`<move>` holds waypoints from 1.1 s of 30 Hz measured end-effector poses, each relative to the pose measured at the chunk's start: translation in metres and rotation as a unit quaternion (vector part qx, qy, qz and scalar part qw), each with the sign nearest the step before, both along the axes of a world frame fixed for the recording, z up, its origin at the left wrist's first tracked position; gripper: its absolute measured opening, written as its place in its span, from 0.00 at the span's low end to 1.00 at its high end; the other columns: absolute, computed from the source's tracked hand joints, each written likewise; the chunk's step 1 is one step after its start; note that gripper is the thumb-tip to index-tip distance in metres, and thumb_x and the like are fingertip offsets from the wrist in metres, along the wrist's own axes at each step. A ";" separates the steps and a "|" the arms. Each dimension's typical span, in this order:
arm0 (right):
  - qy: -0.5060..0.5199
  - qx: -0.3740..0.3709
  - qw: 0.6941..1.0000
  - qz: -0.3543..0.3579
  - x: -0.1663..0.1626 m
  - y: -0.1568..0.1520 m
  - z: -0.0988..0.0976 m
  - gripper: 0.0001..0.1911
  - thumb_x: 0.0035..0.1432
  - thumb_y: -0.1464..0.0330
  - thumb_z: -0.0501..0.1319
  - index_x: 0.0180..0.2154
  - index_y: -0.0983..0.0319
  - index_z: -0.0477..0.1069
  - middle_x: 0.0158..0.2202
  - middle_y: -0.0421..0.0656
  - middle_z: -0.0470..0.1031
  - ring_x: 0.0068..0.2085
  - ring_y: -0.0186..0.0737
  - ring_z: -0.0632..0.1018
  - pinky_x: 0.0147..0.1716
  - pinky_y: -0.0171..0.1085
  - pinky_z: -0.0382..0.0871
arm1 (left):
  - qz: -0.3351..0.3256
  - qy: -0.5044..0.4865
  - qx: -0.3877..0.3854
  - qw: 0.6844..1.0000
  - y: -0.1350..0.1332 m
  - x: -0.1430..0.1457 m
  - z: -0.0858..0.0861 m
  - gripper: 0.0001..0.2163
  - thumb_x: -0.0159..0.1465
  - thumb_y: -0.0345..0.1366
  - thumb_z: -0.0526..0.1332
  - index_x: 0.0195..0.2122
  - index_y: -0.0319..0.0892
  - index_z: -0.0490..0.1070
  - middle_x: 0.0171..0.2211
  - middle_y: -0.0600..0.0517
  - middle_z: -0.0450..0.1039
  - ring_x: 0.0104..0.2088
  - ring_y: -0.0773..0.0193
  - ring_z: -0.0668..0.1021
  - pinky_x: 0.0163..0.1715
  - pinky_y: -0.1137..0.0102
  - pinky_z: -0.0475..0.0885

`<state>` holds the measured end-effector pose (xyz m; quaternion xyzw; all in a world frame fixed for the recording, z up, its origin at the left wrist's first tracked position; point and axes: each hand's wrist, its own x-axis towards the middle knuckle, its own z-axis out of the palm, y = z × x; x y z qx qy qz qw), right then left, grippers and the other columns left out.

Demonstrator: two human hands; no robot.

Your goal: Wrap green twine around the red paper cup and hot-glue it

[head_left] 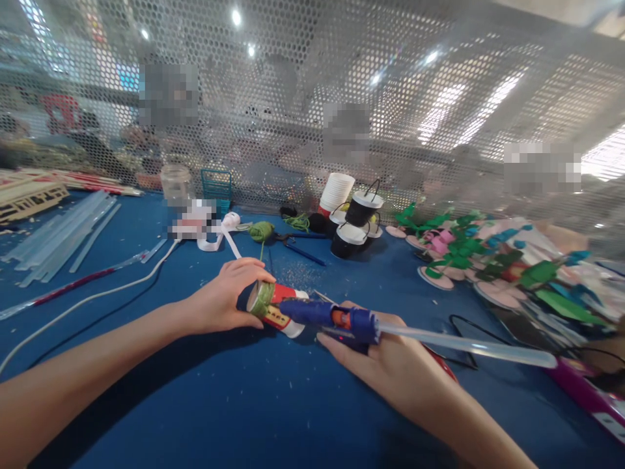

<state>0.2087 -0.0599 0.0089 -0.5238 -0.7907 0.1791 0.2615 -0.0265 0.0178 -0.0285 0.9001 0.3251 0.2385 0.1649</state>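
Observation:
My left hand [240, 290] is wrapped round a red and white paper cup [288, 326] lying on its side, with green yarn [265, 298] wound about one end. From that wrapping a strand runs back to a green yarn ball [262, 230]. My right hand [385, 352] grips a blue glue gun [317, 314], its nozzle pointing left at the yarn-wound part of the cup; whether the tip touches is hard to tell. Out of the gun's back sticks a long clear glue stick [469, 345].
Glue sticks [63, 234] lie at left beside a white cable [97, 292]. Behind the cup are scissors [288, 238], black pots [349, 240] and stacked white cups [336, 190]. Green and pink paper plants [459, 251] crowd the right, near a purple power strip [586, 391]. A perforated metal screen [283, 85] closes the back.

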 end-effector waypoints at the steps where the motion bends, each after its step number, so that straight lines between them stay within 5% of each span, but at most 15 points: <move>1: 0.008 0.001 1.000 -0.009 0.000 0.001 0.001 0.07 0.53 0.65 0.56 0.29 0.60 0.69 0.27 0.40 0.76 0.27 0.38 0.75 0.28 0.34 0.69 | -0.002 0.001 0.001 1.000 0.000 0.000 0.001 0.26 0.48 0.35 0.68 0.47 0.44 0.61 0.48 0.46 0.65 0.55 0.50 0.61 0.52 0.54 0.57; 11: 0.011 0.001 0.999 -0.042 -0.003 0.006 0.012 0.06 0.51 0.67 0.55 0.26 0.58 0.70 0.23 0.39 0.75 0.24 0.39 0.74 0.26 0.35 0.69 | -0.019 -0.006 0.019 1.000 -0.001 0.001 -0.001 0.25 0.49 0.34 0.68 0.46 0.47 0.61 0.48 0.48 0.65 0.55 0.52 0.61 0.52 0.56 0.57; 33: 0.012 -0.005 0.999 -0.035 -0.001 0.003 0.007 0.06 0.51 0.66 0.56 0.28 0.59 0.70 0.26 0.37 0.77 0.27 0.39 0.76 0.27 0.33 0.70 | -0.003 -0.003 -0.010 1.000 -0.001 0.000 0.001 0.25 0.48 0.35 0.68 0.46 0.46 0.61 0.49 0.46 0.64 0.56 0.49 0.60 0.52 0.52 0.57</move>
